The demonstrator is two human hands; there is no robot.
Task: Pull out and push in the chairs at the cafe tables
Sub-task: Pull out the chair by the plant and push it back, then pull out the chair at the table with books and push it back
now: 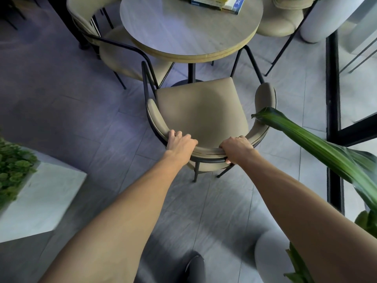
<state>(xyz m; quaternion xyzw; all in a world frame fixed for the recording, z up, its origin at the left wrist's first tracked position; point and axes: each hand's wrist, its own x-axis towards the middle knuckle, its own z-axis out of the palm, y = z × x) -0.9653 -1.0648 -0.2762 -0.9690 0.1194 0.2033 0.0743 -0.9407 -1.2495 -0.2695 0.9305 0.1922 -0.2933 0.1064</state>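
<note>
A beige padded chair (pixel 201 111) with a black metal frame stands in front of me, its seat facing a round grey cafe table (pixel 183 35). The seat's front edge lies just short of the table's rim. My left hand (pixel 180 142) grips the curved backrest on its left side. My right hand (pixel 236 149) grips the same backrest on its right side, fingers wrapped under the rim. A second beige chair (pixel 114 48) sits at the table's left, partly tucked under it. A third one (pixel 281 21) is at the far right.
A stack of books (pixel 216 3) lies on the table's far side. A white planter box (pixel 40 199) with green plants stands at my left. A long green leaf (pixel 318 146) reaches in from the right, near the chair's right arm. A black-framed glass partition (pixel 333 119) runs along the right.
</note>
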